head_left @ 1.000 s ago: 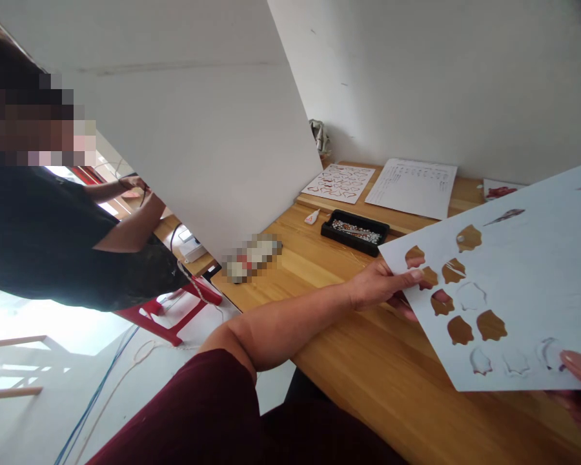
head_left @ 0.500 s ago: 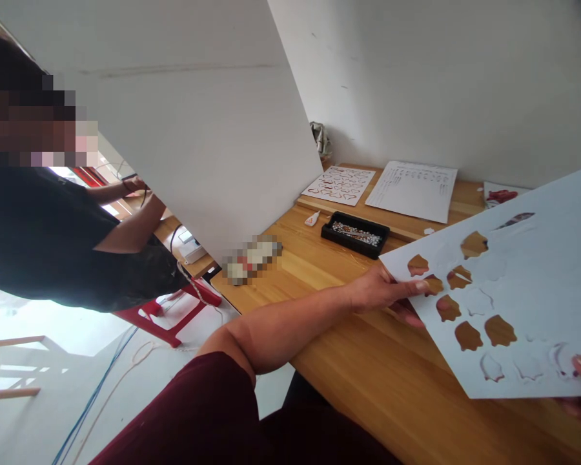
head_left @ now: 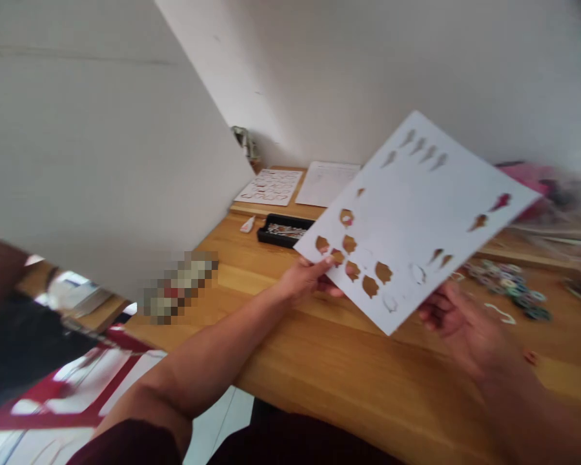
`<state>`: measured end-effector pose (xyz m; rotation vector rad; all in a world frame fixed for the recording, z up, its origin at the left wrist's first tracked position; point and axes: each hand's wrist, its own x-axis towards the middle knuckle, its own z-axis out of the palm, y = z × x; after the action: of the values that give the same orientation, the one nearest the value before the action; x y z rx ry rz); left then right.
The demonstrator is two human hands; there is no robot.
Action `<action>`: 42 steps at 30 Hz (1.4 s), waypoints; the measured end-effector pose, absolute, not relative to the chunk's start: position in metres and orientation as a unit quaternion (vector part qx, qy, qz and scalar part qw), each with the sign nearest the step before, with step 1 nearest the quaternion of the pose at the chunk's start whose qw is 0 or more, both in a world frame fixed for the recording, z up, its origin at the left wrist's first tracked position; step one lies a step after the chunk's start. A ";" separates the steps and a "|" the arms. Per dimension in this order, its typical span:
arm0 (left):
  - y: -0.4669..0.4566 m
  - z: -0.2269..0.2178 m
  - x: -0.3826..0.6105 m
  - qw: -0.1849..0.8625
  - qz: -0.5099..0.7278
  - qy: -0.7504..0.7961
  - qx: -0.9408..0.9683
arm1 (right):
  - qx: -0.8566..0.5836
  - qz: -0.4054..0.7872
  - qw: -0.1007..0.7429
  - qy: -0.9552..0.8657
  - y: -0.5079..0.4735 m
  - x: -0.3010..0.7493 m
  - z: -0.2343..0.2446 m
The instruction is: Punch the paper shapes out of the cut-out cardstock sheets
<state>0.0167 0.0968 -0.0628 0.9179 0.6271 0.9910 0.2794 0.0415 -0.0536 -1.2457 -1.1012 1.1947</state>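
A white sheet with cut-out shapes is held tilted above the wooden table, and brown shows through many of its holes. My left hand grips its lower left edge, thumb on top and fingers underneath. At the lower right edge, my right hand has its fingers curled against the sheet, the fingertips partly hidden. Some outlined shapes near the bottom corner still have white material in them.
On the table are a black tray of small pieces, a small white bottle, a patterned sheet and a printed paper. Colourful rings are piled at right. A white panel stands left, a person's dark clothing beyond.
My view has turned right. The sheet is now seen whole, its upper part and the pile of rings in view. The other person has mostly left the picture.
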 end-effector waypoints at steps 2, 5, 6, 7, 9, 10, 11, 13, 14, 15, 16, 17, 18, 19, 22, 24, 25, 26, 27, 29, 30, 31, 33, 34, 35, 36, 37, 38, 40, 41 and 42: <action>0.095 -0.060 0.017 0.725 0.460 0.291 0.421 | -0.523 0.523 0.544 -0.396 0.038 0.289 -0.052; 0.094 -0.058 0.017 0.724 0.455 0.293 0.427 | -0.513 0.544 0.563 -0.351 0.039 0.290 -0.048; 0.094 -0.058 0.018 0.725 0.453 0.295 0.427 | -0.504 0.550 0.569 -0.346 0.039 0.288 -0.047; 0.093 -0.058 0.018 0.726 0.451 0.297 0.426 | -0.492 0.558 0.574 -0.341 0.039 0.287 -0.046; 0.092 -0.058 0.019 0.728 0.447 0.302 0.423 | -0.470 0.567 0.583 -0.343 0.039 0.284 -0.047; 0.091 -0.058 0.019 0.728 0.445 0.305 0.423 | -0.464 0.567 0.584 -0.350 0.038 0.283 -0.048; 0.090 -0.058 0.020 0.729 0.441 0.307 0.425 | -0.464 0.565 0.580 -0.359 0.038 0.282 -0.049; 0.087 -0.058 0.022 0.729 0.431 0.307 0.434 | -0.476 0.561 0.571 -0.364 0.037 0.281 -0.053; 0.086 -0.059 0.023 0.729 0.426 0.307 0.440 | -0.483 0.562 0.568 -0.357 0.037 0.281 -0.055; 0.085 -0.059 0.024 0.729 0.420 0.307 0.445 | -0.490 0.564 0.567 -0.346 0.037 0.280 -0.057; 0.084 -0.060 0.025 0.729 0.416 0.308 0.448 | -0.495 0.564 0.570 -0.334 0.037 0.280 -0.058; 0.083 -0.060 0.025 0.730 0.413 0.310 0.449 | -0.498 0.564 0.573 -0.324 0.037 0.280 -0.059; 0.083 -0.060 0.026 0.730 0.412 0.312 0.448 | -0.499 0.564 0.576 -0.318 0.037 0.280 -0.060; 0.082 -0.060 0.026 0.730 0.410 0.314 0.447 | -0.498 0.562 0.580 -0.316 0.037 0.280 -0.061; 0.082 -0.059 0.027 0.727 0.414 0.322 0.444 | -0.489 0.562 0.585 -0.319 0.037 0.281 -0.061; 0.082 -0.059 0.027 0.723 0.419 0.328 0.440 | -0.484 0.567 0.587 -0.315 0.036 0.281 -0.061; 0.082 -0.059 0.028 0.722 0.421 0.330 0.439 | -0.482 0.573 0.585 -0.314 0.036 0.282 -0.061; 0.082 -0.059 0.028 0.722 0.421 0.331 0.438 | -0.478 0.580 0.581 -0.313 0.036 0.282 -0.061; 0.082 -0.060 0.028 0.723 0.420 0.329 0.438 | -0.473 0.588 0.576 -0.314 0.035 0.281 -0.061; 0.083 -0.061 0.028 0.727 0.413 0.321 0.444 | -0.464 0.605 0.564 -0.317 0.034 0.281 -0.059; 0.083 -0.063 0.028 0.727 0.412 0.316 0.449 | -0.461 0.612 0.560 -0.316 0.034 0.280 -0.059; 0.083 -0.064 0.028 0.727 0.411 0.311 0.454 | -0.460 0.615 0.558 -0.314 0.033 0.280 -0.058; 0.084 -0.066 0.027 0.725 0.411 0.304 0.461 | -0.464 0.615 0.559 -0.307 0.032 0.279 -0.056; 0.084 -0.067 0.027 0.724 0.413 0.302 0.463 | -0.466 0.612 0.561 -0.305 0.032 0.279 -0.056; 0.084 -0.067 0.027 0.722 0.414 0.301 0.465 | -0.468 0.609 0.563 -0.304 0.032 0.279 -0.056; 0.084 -0.067 0.027 0.722 0.414 0.301 0.466 | -0.470 0.607 0.565 -0.302 0.032 0.279 -0.056; 0.084 -0.068 0.027 0.722 0.413 0.300 0.467 | -0.470 0.606 0.566 -0.301 0.032 0.279 -0.056; 0.085 -0.068 0.027 0.722 0.411 0.300 0.469 | -0.470 0.605 0.568 -0.301 0.032 0.279 -0.056; 0.085 -0.068 0.026 0.722 0.408 0.300 0.472 | -0.468 0.605 0.571 -0.299 0.032 0.280 -0.055; 0.085 -0.068 0.026 0.722 0.408 0.299 0.472 | -0.465 0.606 0.572 -0.300 0.032 0.280 -0.055; 0.086 -0.068 0.026 0.722 0.409 0.299 0.471 | -0.463 0.607 0.572 -0.301 0.032 0.280 -0.054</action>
<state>0.0256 0.0856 -0.0681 1.0409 0.6595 0.9040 0.2803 0.0324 -0.0540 -1.0855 -0.7048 1.4237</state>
